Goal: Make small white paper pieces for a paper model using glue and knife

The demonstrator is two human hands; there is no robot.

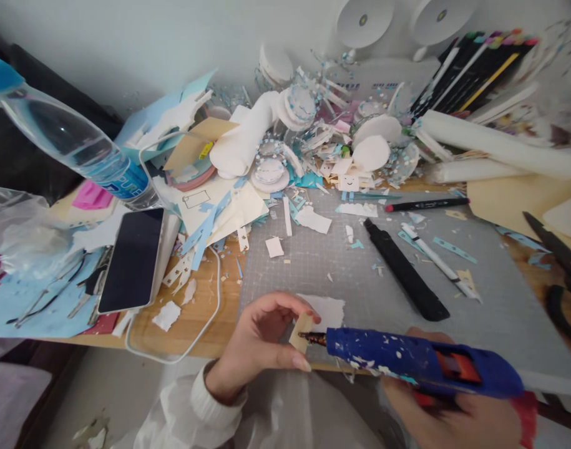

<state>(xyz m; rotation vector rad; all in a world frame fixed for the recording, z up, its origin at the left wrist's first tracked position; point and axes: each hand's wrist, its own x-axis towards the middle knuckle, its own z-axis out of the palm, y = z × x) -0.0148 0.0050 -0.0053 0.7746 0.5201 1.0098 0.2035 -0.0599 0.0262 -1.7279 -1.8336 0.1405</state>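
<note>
My left hand (pixel 259 340) pinches a small beige card piece (pixel 302 332) between thumb and fingers at the front edge of the grey cutting mat (pixel 360 280). My right hand (pixel 453 415) grips a blue hot glue gun (pixel 420 362) spattered with white. Its metal nozzle touches the card piece. A torn white paper scrap (pixel 327 310) lies on the mat just behind the card.
A black utility knife (pixel 404 271), white pen (pixel 437 262) and black marker (pixel 425 204) lie on the mat. Black scissors (pixel 559 262) are at right. A phone (pixel 133 259), water bottle (pixel 74 140) and white cable (pixel 205 324) sit left. Paper scraps and white rolls (pixel 495 146) crowd the back.
</note>
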